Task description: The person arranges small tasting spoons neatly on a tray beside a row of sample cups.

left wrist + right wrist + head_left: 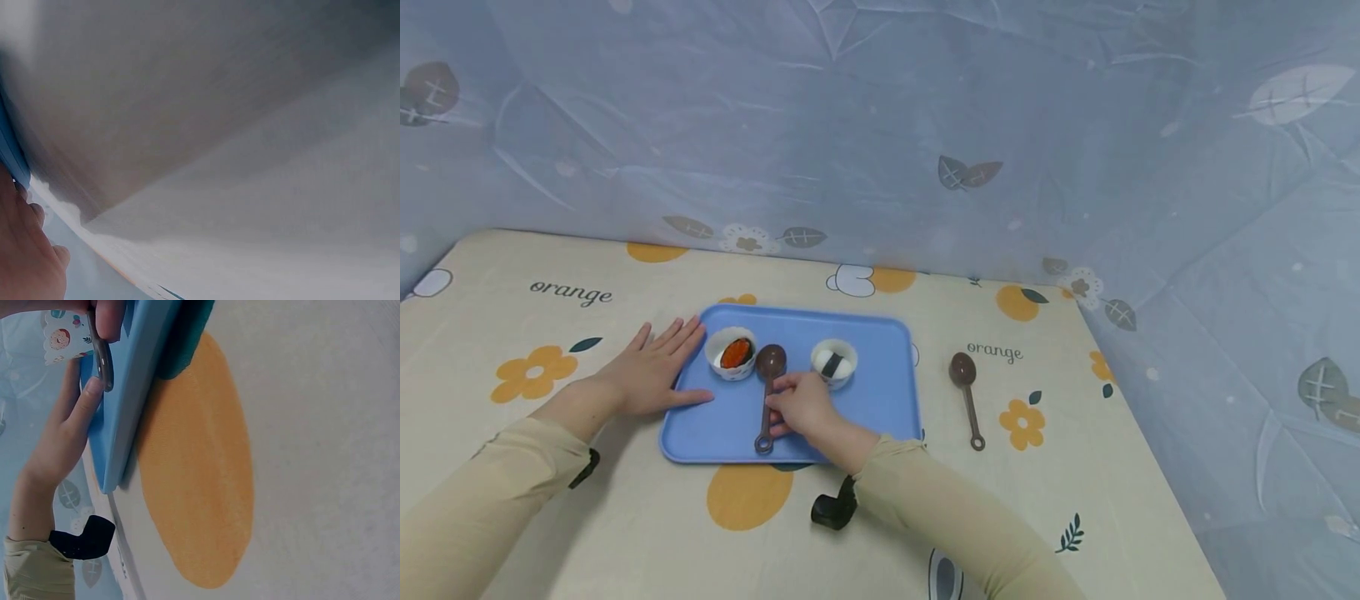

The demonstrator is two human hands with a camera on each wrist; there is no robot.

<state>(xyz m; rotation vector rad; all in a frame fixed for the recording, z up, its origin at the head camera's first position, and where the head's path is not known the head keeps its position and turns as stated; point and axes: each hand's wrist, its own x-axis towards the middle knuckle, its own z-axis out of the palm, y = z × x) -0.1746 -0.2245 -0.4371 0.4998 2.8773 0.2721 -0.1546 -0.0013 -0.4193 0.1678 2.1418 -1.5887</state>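
My right hand point(805, 406) pinches the handle of a brown spoon point(771, 363) over a blue tray point(883, 400). The spoon's bowl points to the far side, its ringed handle end toward me. With fingers spread, my left hand point(651, 377) rests on the tray's left edge. A small white cup point(715, 348) left of the spoon holds an orange-topped sushi piece point(736, 353). Right of the spoon, a second white cup point(837, 385) holds a white piece with a black band point(832, 364). The right wrist view shows the spoon handle point(104, 362) between fingers and the tray's side.
Another brown spoon point(967, 392) lies on the patterned tablecloth point(1060, 475) to the right of the tray. Blue-grey fabric point(880, 125) with leaf prints hangs behind the table and along its right side. A black wrist mount point(833, 510) sits below the right forearm.
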